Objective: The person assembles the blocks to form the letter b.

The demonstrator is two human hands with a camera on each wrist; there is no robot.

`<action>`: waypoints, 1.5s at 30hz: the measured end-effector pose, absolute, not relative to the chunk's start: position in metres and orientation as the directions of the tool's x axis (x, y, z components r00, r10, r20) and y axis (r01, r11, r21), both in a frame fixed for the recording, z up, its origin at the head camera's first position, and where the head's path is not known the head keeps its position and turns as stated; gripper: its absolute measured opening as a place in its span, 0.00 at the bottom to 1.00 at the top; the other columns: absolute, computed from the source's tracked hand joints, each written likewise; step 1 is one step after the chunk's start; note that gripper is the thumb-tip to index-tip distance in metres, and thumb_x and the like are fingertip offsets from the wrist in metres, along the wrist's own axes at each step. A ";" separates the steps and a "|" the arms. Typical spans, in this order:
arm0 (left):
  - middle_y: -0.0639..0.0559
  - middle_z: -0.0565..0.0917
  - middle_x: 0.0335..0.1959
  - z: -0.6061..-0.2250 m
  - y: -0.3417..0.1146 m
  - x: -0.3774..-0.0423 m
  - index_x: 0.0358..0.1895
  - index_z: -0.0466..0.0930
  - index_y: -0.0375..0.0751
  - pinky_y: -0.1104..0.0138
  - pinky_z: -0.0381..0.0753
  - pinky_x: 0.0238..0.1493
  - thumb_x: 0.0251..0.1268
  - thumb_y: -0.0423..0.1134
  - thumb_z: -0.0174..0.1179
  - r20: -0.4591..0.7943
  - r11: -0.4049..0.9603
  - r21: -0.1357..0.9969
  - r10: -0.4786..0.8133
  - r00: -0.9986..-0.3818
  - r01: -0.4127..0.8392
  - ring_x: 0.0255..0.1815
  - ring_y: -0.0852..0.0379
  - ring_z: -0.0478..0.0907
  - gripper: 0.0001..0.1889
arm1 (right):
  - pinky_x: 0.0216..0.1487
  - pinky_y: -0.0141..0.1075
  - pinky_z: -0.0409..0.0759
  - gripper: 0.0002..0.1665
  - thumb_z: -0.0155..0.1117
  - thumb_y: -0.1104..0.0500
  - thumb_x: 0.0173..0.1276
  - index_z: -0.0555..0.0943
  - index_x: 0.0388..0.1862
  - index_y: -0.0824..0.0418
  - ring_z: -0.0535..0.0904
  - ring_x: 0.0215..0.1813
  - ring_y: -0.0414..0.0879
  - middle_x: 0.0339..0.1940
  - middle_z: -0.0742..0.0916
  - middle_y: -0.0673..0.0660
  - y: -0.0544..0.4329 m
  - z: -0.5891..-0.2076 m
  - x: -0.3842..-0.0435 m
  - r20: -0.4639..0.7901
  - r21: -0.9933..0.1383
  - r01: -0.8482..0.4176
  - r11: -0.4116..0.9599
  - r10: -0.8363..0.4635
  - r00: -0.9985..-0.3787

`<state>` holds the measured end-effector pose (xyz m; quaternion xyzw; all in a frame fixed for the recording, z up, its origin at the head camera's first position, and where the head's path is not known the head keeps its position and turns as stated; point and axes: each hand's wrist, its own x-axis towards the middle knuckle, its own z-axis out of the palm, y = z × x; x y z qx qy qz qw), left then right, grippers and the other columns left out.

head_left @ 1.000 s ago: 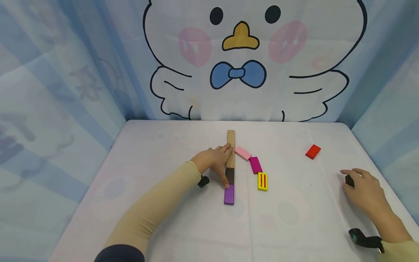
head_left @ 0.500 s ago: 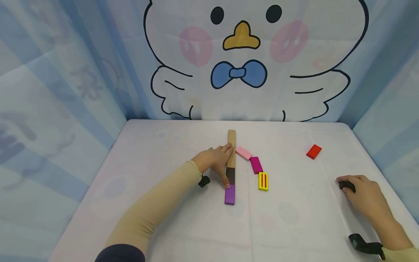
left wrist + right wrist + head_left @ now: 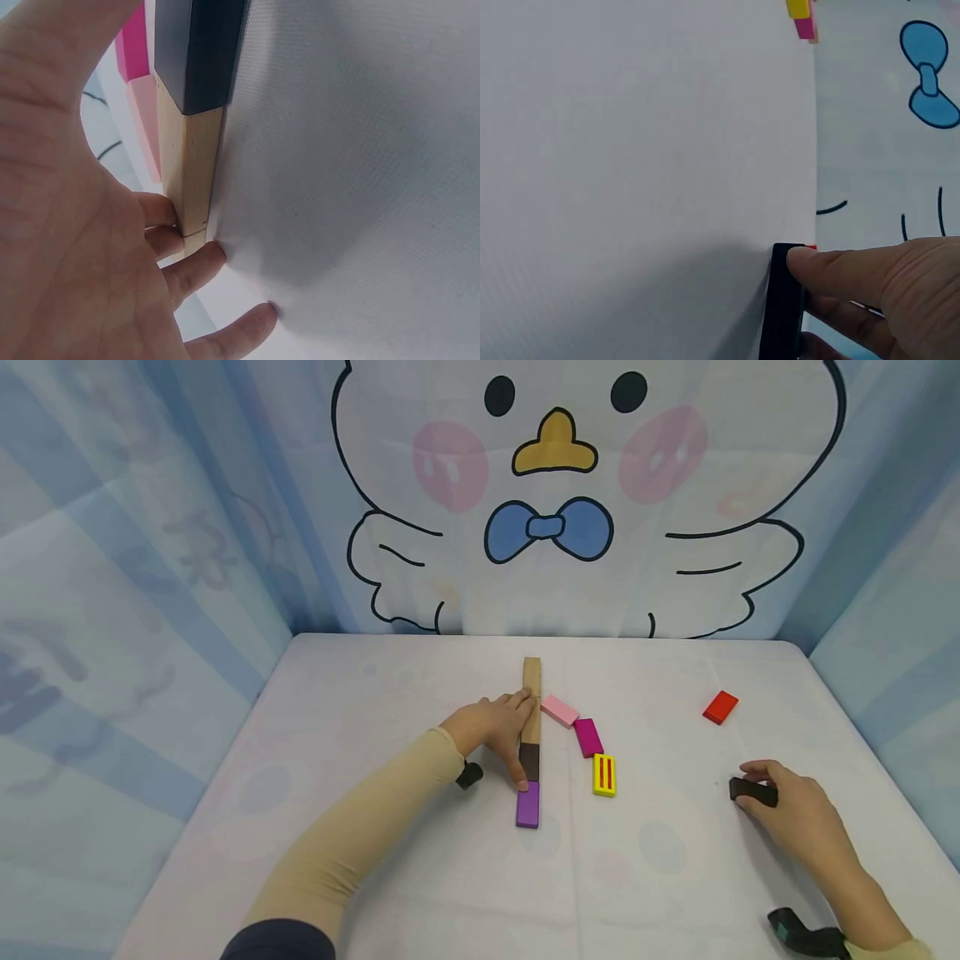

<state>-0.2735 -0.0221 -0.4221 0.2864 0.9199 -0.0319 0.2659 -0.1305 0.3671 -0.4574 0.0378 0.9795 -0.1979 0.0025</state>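
Observation:
A straight row of blocks stretches away from me in the head view: a purple block (image 3: pixel 528 807), a black block (image 3: pixel 530 765) and plain wooden blocks (image 3: pixel 532 672) at the far end. Against the left side of this row rests my left hand (image 3: pixel 491 729), fingers spread along the wood and thumb tip at the purple block. The left wrist view shows the fingertips beside the wooden block (image 3: pixel 191 161). On the right, my right hand (image 3: pixel 802 814) pinches another black block (image 3: pixel 750 792) between thumb and fingers, close over the white table.
Right of the row, a pink block (image 3: pixel 560 711), a magenta block (image 3: pixel 588 738) and a yellow block with red stripes (image 3: pixel 604 775) form a curve. A red block (image 3: pixel 721 707) lies farther right. A cartoon curtain (image 3: pixel 547 585) hangs behind the table (image 3: pixel 360 677).
My right hand has moved left across the table, carrying the black block, which now shows more fully. My left hand has stayed at the row.

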 end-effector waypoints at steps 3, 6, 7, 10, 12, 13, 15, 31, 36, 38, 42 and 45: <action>0.44 0.35 0.87 -0.421 -0.022 -0.273 0.86 0.35 0.42 0.41 0.53 0.82 0.39 0.74 0.77 -0.507 0.832 0.097 0.513 -0.692 0.546 0.87 0.45 0.43 0.78 | 0.52 0.70 0.74 0.30 0.73 0.60 0.66 0.74 0.61 0.73 0.74 0.56 0.77 0.56 0.81 0.79 0.357 -0.454 -0.129 -0.065 -0.412 0.083 0.907 0.062 -0.996; 0.44 0.36 0.87 -0.421 -0.022 -0.273 0.86 0.35 0.41 0.41 0.54 0.81 0.40 0.74 0.77 -0.505 0.830 0.094 0.515 -0.693 0.550 0.87 0.44 0.43 0.77 | 0.51 0.67 0.76 0.29 0.75 0.57 0.66 0.75 0.59 0.70 0.76 0.54 0.74 0.55 0.82 0.78 0.345 -0.451 -0.127 -0.108 -0.434 0.096 0.896 0.054 -0.993; 0.44 0.36 0.87 -0.421 -0.022 -0.273 0.86 0.36 0.41 0.41 0.54 0.81 0.40 0.74 0.77 -0.504 0.830 0.092 0.515 -0.694 0.550 0.87 0.44 0.43 0.77 | 0.50 0.66 0.77 0.28 0.75 0.56 0.65 0.76 0.58 0.69 0.76 0.53 0.72 0.54 0.83 0.77 0.341 -0.451 -0.127 -0.117 -0.440 0.096 0.893 0.049 -0.992; 0.44 0.36 0.87 -0.421 -0.023 -0.273 0.86 0.36 0.42 0.40 0.54 0.81 0.39 0.74 0.77 -0.503 0.833 0.087 0.510 -0.698 0.546 0.87 0.44 0.44 0.77 | 0.48 0.63 0.79 0.26 0.77 0.55 0.64 0.78 0.54 0.67 0.78 0.51 0.68 0.52 0.84 0.75 0.327 -0.452 -0.124 -0.117 -0.450 0.079 0.890 0.029 -0.993; 0.44 0.36 0.87 -0.420 -0.023 -0.272 0.86 0.36 0.42 0.40 0.55 0.81 0.39 0.74 0.77 -0.503 0.834 0.087 0.509 -0.699 0.545 0.87 0.45 0.44 0.77 | 0.47 0.61 0.79 0.24 0.78 0.55 0.63 0.79 0.52 0.65 0.80 0.50 0.66 0.50 0.85 0.73 0.317 -0.453 -0.122 -0.110 -0.453 0.067 0.889 0.018 -0.994; 0.44 0.36 0.87 -0.420 -0.023 -0.272 0.86 0.36 0.42 0.40 0.55 0.81 0.39 0.74 0.77 -0.504 0.835 0.088 0.508 -0.699 0.544 0.87 0.45 0.44 0.77 | 0.46 0.59 0.79 0.24 0.78 0.55 0.63 0.80 0.51 0.64 0.80 0.49 0.65 0.50 0.86 0.72 0.312 -0.454 -0.121 -0.111 -0.455 0.065 0.888 0.016 -0.994; 0.44 0.36 0.87 -0.420 -0.024 -0.272 0.86 0.36 0.42 0.40 0.55 0.81 0.40 0.74 0.77 -0.504 0.834 0.091 0.509 -0.697 0.544 0.87 0.44 0.44 0.77 | 0.46 0.58 0.79 0.22 0.79 0.55 0.62 0.80 0.50 0.63 0.80 0.49 0.63 0.49 0.86 0.70 0.302 -0.455 -0.120 -0.110 -0.460 0.060 0.886 0.011 -0.994; 0.46 0.35 0.88 -0.421 -0.023 -0.273 0.86 0.35 0.43 0.42 0.52 0.82 0.39 0.74 0.77 -0.508 0.839 0.100 0.505 -0.698 0.534 0.87 0.45 0.42 0.78 | 0.39 0.34 0.81 0.18 0.82 0.62 0.57 0.78 0.31 0.49 0.77 0.40 0.41 0.40 0.87 0.46 0.239 -0.460 -0.099 0.090 -0.490 -0.170 0.855 -0.144 -0.985; 0.45 0.36 0.88 -0.421 -0.024 -0.273 0.86 0.35 0.43 0.41 0.52 0.82 0.39 0.74 0.77 -0.506 0.840 0.097 0.503 -0.700 0.534 0.87 0.45 0.43 0.78 | 0.43 0.40 0.79 0.18 0.83 0.59 0.56 0.78 0.31 0.48 0.75 0.40 0.42 0.33 0.83 0.44 0.217 -0.458 -0.103 0.085 -0.468 -0.214 0.857 -0.197 -0.977; 0.45 0.35 0.88 -0.421 -0.024 -0.273 0.86 0.35 0.43 0.41 0.52 0.82 0.39 0.74 0.77 -0.507 0.839 0.098 0.505 -0.699 0.536 0.87 0.45 0.42 0.77 | 0.41 0.39 0.79 0.18 0.83 0.59 0.56 0.78 0.31 0.48 0.74 0.39 0.41 0.32 0.81 0.44 0.208 -0.459 -0.105 0.081 -0.473 -0.228 0.851 -0.216 -0.973; 0.45 0.36 0.88 -0.421 -0.024 -0.273 0.86 0.35 0.43 0.42 0.52 0.82 0.40 0.74 0.77 -0.505 0.838 0.098 0.507 -0.699 0.537 0.87 0.45 0.42 0.77 | 0.42 0.39 0.80 0.17 0.83 0.59 0.57 0.79 0.31 0.48 0.74 0.39 0.40 0.31 0.81 0.44 0.194 -0.459 -0.110 0.082 -0.475 -0.259 0.841 -0.251 -0.965; 0.45 0.36 0.87 -0.420 -0.024 -0.272 0.86 0.35 0.42 0.42 0.52 0.82 0.40 0.74 0.77 -0.504 0.838 0.097 0.507 -0.699 0.537 0.87 0.45 0.43 0.77 | 0.46 0.42 0.82 0.17 0.83 0.58 0.57 0.79 0.32 0.48 0.76 0.41 0.41 0.33 0.82 0.44 0.185 -0.459 -0.114 0.081 -0.470 -0.282 0.836 -0.277 -0.958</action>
